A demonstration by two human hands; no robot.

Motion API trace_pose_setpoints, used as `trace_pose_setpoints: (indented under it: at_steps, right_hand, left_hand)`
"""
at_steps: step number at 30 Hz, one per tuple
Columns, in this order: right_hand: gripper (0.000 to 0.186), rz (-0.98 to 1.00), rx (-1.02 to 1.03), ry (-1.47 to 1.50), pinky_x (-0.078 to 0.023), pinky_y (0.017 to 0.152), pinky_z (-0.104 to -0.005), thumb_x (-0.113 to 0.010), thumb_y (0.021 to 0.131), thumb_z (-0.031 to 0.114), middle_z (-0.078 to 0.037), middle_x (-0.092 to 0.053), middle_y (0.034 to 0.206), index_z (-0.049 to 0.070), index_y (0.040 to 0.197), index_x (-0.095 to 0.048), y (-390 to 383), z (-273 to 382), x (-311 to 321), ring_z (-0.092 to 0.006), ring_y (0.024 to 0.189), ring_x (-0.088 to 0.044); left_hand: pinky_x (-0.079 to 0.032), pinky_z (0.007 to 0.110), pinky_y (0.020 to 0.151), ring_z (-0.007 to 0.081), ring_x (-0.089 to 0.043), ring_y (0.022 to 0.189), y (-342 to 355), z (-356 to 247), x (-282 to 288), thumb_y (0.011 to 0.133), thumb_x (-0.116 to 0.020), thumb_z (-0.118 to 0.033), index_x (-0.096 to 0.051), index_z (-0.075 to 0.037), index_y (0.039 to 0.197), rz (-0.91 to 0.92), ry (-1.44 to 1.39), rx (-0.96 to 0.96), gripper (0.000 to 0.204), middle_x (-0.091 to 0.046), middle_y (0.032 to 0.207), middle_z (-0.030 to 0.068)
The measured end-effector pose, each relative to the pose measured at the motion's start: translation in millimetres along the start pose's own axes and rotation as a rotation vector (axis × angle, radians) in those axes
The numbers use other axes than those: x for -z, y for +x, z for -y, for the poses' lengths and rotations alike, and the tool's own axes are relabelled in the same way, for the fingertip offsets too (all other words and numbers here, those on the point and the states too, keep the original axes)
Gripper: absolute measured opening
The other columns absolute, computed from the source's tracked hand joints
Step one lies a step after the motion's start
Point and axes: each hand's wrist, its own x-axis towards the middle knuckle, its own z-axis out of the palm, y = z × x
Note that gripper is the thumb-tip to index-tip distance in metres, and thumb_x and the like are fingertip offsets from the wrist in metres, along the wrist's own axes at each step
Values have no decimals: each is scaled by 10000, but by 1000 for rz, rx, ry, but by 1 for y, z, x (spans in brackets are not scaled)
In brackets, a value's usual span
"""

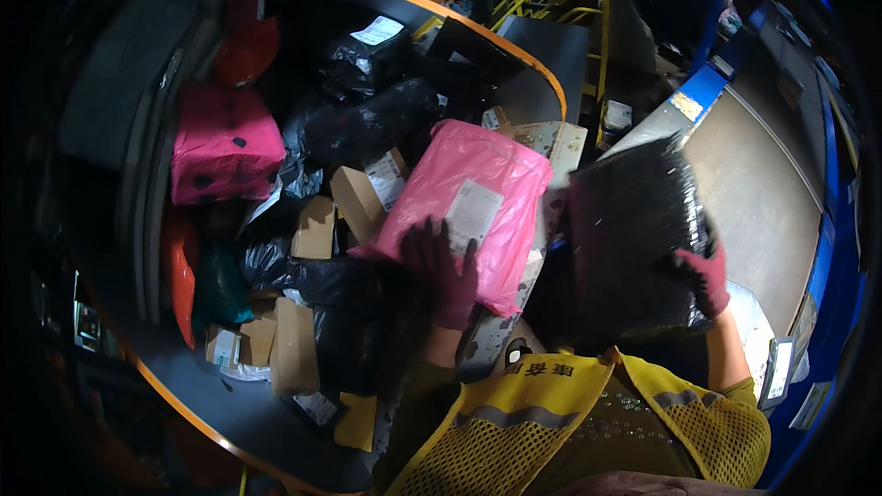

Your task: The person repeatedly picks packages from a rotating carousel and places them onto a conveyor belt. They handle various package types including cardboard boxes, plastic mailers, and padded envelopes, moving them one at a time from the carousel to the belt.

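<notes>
1 white label (474,214) on pink parcel (510,170), print too small to read, left hand (443,274) spread against its lower-left side, right hand (706,277) clasping black parcel (629,230) by the right edge

I see what looks like a parcel-sorting site from afar, a dark table (207,418) with an orange edge, heaped wrapped parcels (505,161), cardboard boxes (294,349), stuck-on labels (378,30), yellow metal rails (604,37), a worker's yellow mesh vest (510,404).
</notes>
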Motion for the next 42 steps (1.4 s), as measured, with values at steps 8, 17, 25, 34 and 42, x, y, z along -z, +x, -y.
trace_pose_setpoints:
  at_steps: [8,17,25,34,42]
  right_hand:
    - [638,-382,207,-153,-415,512,-179,-720,740,-10,7,-599,827,80,1312,-451,22,13,118,-51,581,-509]
    - [647,-357,598,-1341,-504,740,-397,-622,684,-44,-174,-602,1034,111,1290,-455,56,-24,199,-332,888,-609]
    - [545,-135,-17,-1643,-473,898,-370,-651,676,58,-100,-557,1185,139,1198,-513,47,-105,176,-284,1074,-562]
    - [933,463,-171,-201,-361,1023,-366,-592,868,468,-279,-439,1334,19,1463,-32,-32,-59,-73,-351,1227,-460]
    - [701,117,-486,929,-380,982,-351,-623,824,454,-100,-473,1259,43,1338,-381,-34,-85,-24,-239,1139,-463]
  left_hand:
    - [-302,415,1073,282,-349,1298,-32,24,-23,863,-637,-348,-218,-77,1455,-246,-1170,865,775,-290,1475,117]
    - [-249,450,1094,317,-311,1318,-38,29,-27,890,-455,-546,-259,-26,1429,201,-1598,941,774,-309,1451,151]
    - [-250,453,1094,335,-321,1310,-42,25,-25,856,-545,-498,-263,-9,1425,239,-1547,945,801,-332,1435,167]
    - [-257,434,1092,323,-317,1318,-44,-32,-21,837,-614,-443,-238,-16,1434,477,-1460,899,825,-314,1450,169]
    - [-263,417,1091,313,-313,1326,-55,-141,-72,821,-675,-395,-217,-23,1443,829,-1366,655,858,-298,1463,171]
